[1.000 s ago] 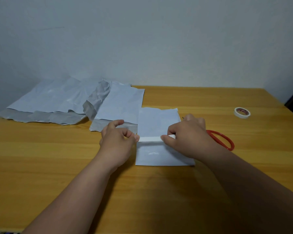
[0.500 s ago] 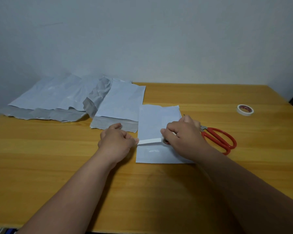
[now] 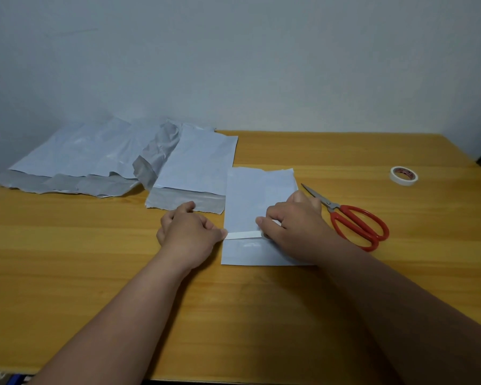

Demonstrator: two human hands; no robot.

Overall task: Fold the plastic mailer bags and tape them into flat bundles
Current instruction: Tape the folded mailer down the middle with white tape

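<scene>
Folded mailer bag [image 3: 257, 202] flat on the wooden worktop [image 3: 67, 259], centre. White tape strip [image 3: 243, 234] stretched across its lower part. Left hand [image 3: 190, 236] curled, pinching the strip's left end at the bag's edge. Right hand [image 3: 292, 226] curled over the strip's right end, seemingly pinching it, fingertips partly hidden. Unfolded mailer bags [image 3: 109, 159] heaped at far left. Red-handled scissors [image 3: 350, 218] just right of the right hand. Tape roll [image 3: 403, 176] well apart, far right
</scene>
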